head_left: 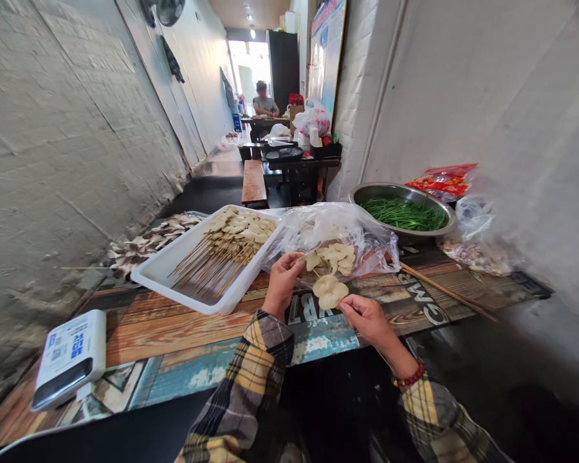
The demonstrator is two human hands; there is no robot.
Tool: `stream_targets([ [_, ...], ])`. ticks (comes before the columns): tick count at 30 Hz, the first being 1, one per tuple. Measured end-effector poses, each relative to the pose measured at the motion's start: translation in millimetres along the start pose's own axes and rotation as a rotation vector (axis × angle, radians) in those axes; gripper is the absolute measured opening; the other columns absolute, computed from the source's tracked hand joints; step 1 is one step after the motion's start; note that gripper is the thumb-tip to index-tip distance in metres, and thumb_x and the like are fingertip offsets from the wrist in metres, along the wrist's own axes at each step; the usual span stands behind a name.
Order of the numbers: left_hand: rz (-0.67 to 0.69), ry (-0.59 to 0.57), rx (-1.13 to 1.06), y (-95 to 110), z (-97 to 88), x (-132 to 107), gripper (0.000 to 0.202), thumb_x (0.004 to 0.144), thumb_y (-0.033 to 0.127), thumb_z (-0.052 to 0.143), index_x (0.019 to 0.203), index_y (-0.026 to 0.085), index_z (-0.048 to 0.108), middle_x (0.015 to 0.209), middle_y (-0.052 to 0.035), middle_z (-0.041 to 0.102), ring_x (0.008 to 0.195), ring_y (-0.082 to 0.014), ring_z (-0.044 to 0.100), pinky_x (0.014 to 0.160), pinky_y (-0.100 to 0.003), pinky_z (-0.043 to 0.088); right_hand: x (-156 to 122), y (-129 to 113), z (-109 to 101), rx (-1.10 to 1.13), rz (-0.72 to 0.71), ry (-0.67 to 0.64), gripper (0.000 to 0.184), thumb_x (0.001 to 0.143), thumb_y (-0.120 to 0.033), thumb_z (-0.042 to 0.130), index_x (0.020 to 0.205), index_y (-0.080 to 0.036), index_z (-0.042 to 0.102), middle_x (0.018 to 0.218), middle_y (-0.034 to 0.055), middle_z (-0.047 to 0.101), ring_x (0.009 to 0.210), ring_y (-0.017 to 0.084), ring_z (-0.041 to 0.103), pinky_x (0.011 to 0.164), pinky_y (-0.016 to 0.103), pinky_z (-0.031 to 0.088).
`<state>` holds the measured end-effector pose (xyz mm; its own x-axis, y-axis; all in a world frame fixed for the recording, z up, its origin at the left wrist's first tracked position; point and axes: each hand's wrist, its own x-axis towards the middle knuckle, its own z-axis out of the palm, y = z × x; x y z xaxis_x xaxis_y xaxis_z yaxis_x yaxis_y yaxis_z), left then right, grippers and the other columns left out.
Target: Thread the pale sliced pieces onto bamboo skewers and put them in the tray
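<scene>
My right hand [367,318] pinches the edge of a flat, pale, flower-shaped food piece [330,292] between thumb and fingers. Close by on the left, my left hand [284,280] is closed, its fingertips on a thin wooden skewer that points towards that piece; the exact grip is partly hidden. More pale pieces [338,258] lie just beyond my hands, on a clear plastic bag [367,225]. To the left, a white tray [222,307] holds many of these pieces threaded on skewers [207,263], the sticks pointing towards me.
Dark-edged sliced food [147,244] is piled beyond the tray. A metal bowl [354,196] of green chives [405,214] stands at right, near loose skewers [451,292]. A white payment box [70,360] sits front left on the wooden table [174,328]. Another person [265,103] sits far back.
</scene>
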<state>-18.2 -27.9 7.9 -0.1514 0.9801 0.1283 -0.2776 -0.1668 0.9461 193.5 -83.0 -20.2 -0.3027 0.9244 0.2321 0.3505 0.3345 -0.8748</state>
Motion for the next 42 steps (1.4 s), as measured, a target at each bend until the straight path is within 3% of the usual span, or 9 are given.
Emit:
stream_targets([
  [18,0.048,-0.009,0.084,6.2,7.3,-3.6,0.02,0.062,0.024,0.074,0.079,0.016,0.069,0.076,-0.0011,0.066,0.064,-0.0113,0.054,0.06,-0.022,0.041,2.1,2.5,2.6,0.005,0.031,0.016,0.031,0.089,-0.039,0.05,0.075,-0.016,0.067,0.046,-0.0047,0.049,0.043,0.01,0.045,0.047,0.021,0.035],
  [32,0.05,-0.003,0.128,8.4,10.0,-4.4,0.019,0.063,0.028,0.078,0.076,0.016,0.072,0.075,-0.0027,0.068,0.067,-0.0135,0.057,0.064,-0.024,0.042,4.6,1.9,5.3,-0.051,0.022,0.06,0.032,0.088,-0.039,0.052,0.07,-0.017,0.066,0.047,-0.0044,0.051,0.044,0.011,0.046,0.047,0.021,0.034],
  [42,0.013,-0.09,0.107,4.8,10.6,-5.4,0.021,0.065,0.03,0.077,0.08,0.016,0.072,0.078,-0.0027,0.067,0.068,-0.0125,0.056,0.063,-0.023,0.043,5.1,2.3,5.9,-0.031,0.021,0.068,0.03,0.088,-0.038,0.052,0.07,-0.017,0.064,0.047,-0.0047,0.049,0.045,0.011,0.045,0.048,0.021,0.034],
])
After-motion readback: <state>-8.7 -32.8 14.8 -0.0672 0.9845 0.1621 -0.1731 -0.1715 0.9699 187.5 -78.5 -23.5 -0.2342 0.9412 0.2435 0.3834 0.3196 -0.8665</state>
